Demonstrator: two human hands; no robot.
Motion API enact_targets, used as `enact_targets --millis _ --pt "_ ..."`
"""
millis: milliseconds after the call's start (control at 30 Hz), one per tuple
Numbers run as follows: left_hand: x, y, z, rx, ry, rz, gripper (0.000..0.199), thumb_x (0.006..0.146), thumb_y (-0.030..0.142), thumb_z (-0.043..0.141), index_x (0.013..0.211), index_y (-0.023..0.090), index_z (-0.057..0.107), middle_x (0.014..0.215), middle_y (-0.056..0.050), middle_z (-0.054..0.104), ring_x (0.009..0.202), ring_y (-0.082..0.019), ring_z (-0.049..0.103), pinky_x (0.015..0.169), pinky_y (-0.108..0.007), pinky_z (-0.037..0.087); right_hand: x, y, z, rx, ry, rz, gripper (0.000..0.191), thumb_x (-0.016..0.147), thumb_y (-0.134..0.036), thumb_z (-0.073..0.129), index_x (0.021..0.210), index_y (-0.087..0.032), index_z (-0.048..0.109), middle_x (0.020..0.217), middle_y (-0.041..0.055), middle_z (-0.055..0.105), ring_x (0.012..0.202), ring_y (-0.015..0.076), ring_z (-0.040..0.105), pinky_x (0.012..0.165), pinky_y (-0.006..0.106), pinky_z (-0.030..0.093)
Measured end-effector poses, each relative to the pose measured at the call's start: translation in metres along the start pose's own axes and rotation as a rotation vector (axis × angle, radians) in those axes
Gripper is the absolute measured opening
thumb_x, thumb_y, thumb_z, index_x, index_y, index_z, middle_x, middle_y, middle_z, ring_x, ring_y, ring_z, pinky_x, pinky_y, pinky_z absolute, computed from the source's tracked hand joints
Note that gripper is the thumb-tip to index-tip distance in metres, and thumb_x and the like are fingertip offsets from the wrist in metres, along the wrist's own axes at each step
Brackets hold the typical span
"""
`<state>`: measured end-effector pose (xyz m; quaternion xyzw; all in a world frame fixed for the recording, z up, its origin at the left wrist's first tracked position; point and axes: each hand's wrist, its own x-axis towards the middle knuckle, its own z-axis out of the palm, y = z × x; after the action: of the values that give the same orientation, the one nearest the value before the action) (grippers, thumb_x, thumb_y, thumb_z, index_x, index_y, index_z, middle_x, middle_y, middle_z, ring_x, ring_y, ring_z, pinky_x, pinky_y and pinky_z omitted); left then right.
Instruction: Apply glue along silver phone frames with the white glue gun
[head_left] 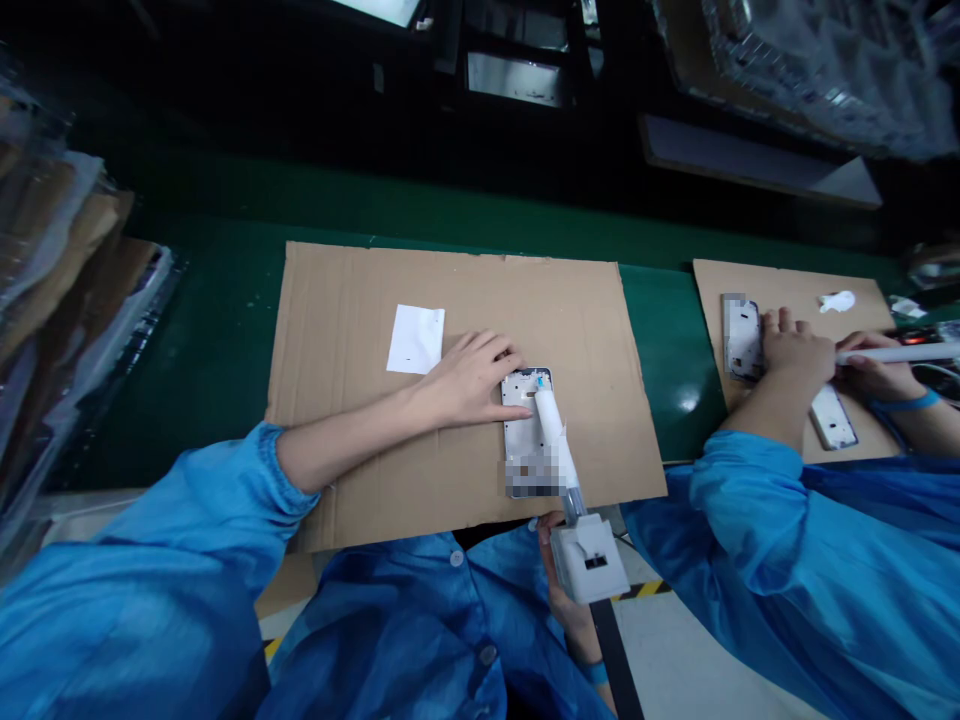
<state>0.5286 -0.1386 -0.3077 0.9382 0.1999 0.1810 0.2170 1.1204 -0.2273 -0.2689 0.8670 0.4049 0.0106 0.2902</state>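
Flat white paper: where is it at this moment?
In the head view, the flat white paper lies left of centre on the middle cardboard sheet, just left of the person's own left hand.

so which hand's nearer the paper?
Left. The left hand is just right of the paper, at the frame; the right hand is farther, nearer the body, partly behind the white tool.

White tool (568, 475), pale panel (520, 435) (dark-edged), brown cardboard (450, 475), green table (667, 340), blue sleeve (217, 510), yellow-black striped tape (646, 590).
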Motion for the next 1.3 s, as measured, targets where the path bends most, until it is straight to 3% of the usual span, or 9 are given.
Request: enact_targets --millis 233,567,1033,1300 --pt "0.000 0.004 0.000 0.016 0.014 -0.001 0.062 0.103 0.075 0.075 0.131 0.020 0.072 0.127 -0.012 0.071 0.120 -0.032 0.062 0.111 -0.047 0.049 -0.001 -0.001 -0.002 0.012 0.002 -0.014 0.087 0.111 -0.030 -0.008 0.185 -0.012 0.036 0.193 0.0138 0.017 0.168 0.0337 0.035 0.123 0.066 0.049" --pt "0.000 0.009 0.002 0.055 0.018 -0.021 0.061 0.103 0.073 0.077 0.131 0.019 0.073 0.128 -0.013 0.071 0.122 -0.033 0.062 0.112 -0.049 0.050 0.012 0.007 0.014 -0.001 0.059 -0.041 0.082 0.113 -0.028 0.000 0.183 -0.014 0.039 0.190 0.0206 0.025 0.168 0.0345 0.036 0.122 0.067 0.048" --pt "-0.001 0.013 0.003 0.047 0.022 -0.060 0.061 0.104 0.073 0.074 0.131 0.019 0.074 0.128 -0.013 0.070 0.125 -0.034 0.060 0.115 -0.050 0.047 0.005 0.001 0.008 -0.046 0.028 -0.024 0.087 0.110 -0.025 -0.007 0.185 -0.015 0.037 0.193 0.0113 0.020 0.168 0.0319 0.033 0.124 0.063 0.050" --pt "-0.001 0.013 0.001 0.054 0.027 -0.050 0.062 0.104 0.074 0.073 0.133 0.019 0.073 0.129 -0.013 0.072 0.124 -0.034 0.061 0.114 -0.050 0.048 0.004 0.001 0.007 0.041 0.043 -0.029 0.085 0.111 -0.027 -0.003 0.184 -0.012 0.038 0.191 0.0161 0.022 0.167 0.0347 0.035 0.123 0.065 0.049"
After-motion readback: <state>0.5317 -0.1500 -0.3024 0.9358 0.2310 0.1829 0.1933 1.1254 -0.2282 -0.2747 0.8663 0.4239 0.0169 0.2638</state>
